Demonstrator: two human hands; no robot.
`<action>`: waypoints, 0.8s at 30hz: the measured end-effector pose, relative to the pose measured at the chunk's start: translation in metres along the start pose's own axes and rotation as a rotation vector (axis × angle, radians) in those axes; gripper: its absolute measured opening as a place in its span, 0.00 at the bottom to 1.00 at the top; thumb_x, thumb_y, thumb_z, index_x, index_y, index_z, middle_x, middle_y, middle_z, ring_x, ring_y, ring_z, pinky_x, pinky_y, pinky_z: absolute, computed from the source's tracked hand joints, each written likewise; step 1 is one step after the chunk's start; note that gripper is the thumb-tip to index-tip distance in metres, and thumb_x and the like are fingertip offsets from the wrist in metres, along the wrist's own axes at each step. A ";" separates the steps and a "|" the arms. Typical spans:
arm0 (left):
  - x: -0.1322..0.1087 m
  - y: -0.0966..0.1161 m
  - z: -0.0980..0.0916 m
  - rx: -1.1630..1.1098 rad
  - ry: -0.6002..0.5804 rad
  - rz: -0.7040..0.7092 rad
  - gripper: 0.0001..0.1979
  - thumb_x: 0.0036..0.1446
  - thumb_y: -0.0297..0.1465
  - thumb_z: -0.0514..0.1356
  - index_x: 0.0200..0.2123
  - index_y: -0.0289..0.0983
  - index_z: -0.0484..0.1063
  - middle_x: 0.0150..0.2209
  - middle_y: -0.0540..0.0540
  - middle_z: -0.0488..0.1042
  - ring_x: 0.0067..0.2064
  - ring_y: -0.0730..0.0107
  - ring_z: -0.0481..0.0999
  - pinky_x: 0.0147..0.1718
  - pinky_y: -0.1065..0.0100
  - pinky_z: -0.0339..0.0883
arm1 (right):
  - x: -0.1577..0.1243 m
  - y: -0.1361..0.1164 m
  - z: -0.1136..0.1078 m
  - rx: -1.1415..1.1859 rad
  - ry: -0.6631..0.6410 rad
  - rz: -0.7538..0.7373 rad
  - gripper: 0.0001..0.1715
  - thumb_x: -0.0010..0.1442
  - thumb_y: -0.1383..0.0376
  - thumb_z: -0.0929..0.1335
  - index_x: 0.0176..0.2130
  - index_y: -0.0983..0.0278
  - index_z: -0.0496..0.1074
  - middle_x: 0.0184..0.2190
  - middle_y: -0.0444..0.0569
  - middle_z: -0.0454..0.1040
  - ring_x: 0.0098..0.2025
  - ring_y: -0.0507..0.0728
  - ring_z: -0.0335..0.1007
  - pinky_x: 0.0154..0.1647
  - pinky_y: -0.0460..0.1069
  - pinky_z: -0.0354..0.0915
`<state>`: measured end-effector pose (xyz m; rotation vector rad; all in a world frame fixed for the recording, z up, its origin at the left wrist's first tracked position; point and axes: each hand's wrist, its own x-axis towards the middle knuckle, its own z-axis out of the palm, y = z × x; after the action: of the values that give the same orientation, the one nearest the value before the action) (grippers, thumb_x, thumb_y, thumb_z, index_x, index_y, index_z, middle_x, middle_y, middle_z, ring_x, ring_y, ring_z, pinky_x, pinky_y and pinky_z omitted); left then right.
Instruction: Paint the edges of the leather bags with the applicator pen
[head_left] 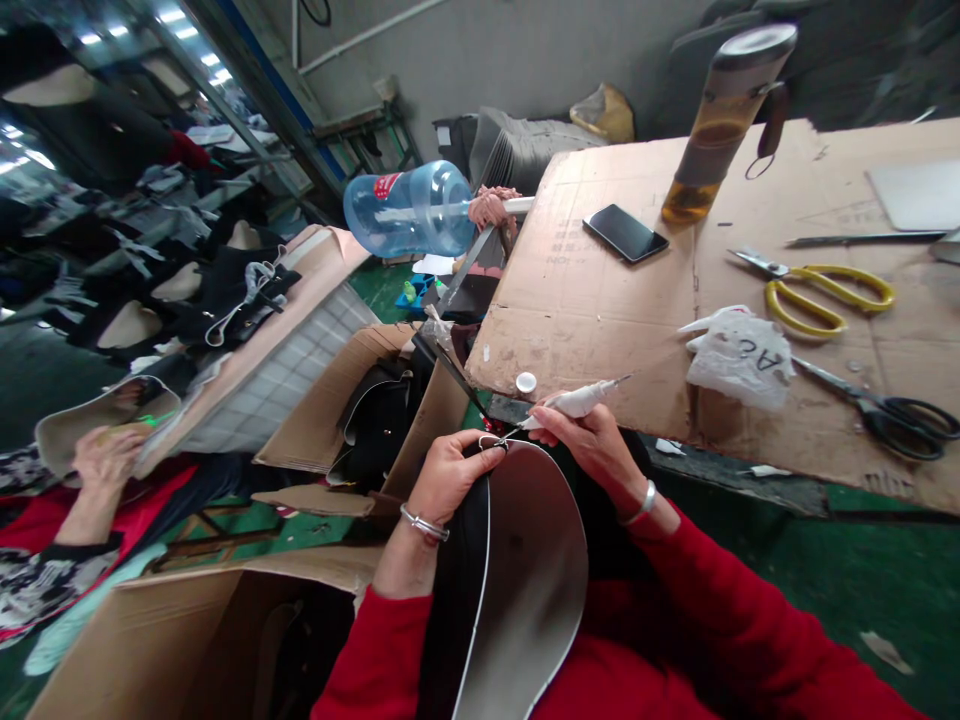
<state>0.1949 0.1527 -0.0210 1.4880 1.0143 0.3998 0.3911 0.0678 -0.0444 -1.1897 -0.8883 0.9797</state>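
A black bag piece (536,570) with a pale grey inner face and white edge lies across my lap, its narrow end pointing up toward the table. My left hand (452,475) is closed on that upper end, thumb and fingers pinching the edge and a small dark loop. In my right hand (592,440) is a white-wrapped tool (581,400), held like a pen. One thin metal point sticks out over the table; its other slim tip reaches the pinched edge beside my left thumb. Whether that tip touches the piece I cannot tell.
On the cardboard-covered table (600,330) are a white cap (526,383), phone (625,233), tea bottle (724,125), yellow-handled scissors (825,290), black-handled scissors (892,410) and a plastic bag (739,355). Cartons with black bags (379,415) stand left. A co-worker's hand (109,465) holds another piece.
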 end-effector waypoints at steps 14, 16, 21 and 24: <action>-0.003 0.004 0.000 -0.001 -0.002 0.054 0.11 0.52 0.38 0.70 0.31 0.35 0.82 0.30 0.48 0.78 0.33 0.68 0.72 0.33 0.70 0.61 | 0.006 0.002 0.000 -0.021 -0.041 0.036 0.22 0.63 0.50 0.71 0.31 0.66 0.76 0.24 0.46 0.76 0.26 0.53 0.69 0.27 0.46 0.64; -0.004 0.005 0.001 -0.017 -0.018 0.044 0.11 0.52 0.38 0.70 0.29 0.35 0.81 0.27 0.50 0.75 0.30 0.70 0.69 0.31 0.71 0.58 | 0.009 0.000 -0.001 -0.034 -0.081 0.046 0.24 0.64 0.49 0.71 0.29 0.66 0.75 0.23 0.46 0.75 0.25 0.52 0.69 0.26 0.46 0.64; -0.004 0.004 0.000 -0.150 -0.043 -0.036 0.09 0.49 0.35 0.70 0.25 0.35 0.79 0.23 0.52 0.70 0.26 0.74 0.64 0.27 0.71 0.55 | 0.012 -0.007 -0.005 -0.047 -0.055 0.035 0.26 0.64 0.49 0.70 0.26 0.66 0.74 0.21 0.47 0.74 0.23 0.52 0.68 0.24 0.46 0.63; -0.003 0.001 -0.003 -0.201 0.019 -0.050 0.10 0.47 0.35 0.72 0.26 0.35 0.78 0.23 0.52 0.71 0.26 0.74 0.65 0.27 0.71 0.56 | 0.013 -0.008 -0.009 -0.032 0.098 -0.044 0.23 0.65 0.50 0.71 0.29 0.65 0.75 0.23 0.46 0.75 0.24 0.53 0.69 0.25 0.47 0.64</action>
<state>0.1911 0.1525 -0.0183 1.2782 0.9939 0.4669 0.4045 0.0766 -0.0377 -1.2296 -0.8511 0.8678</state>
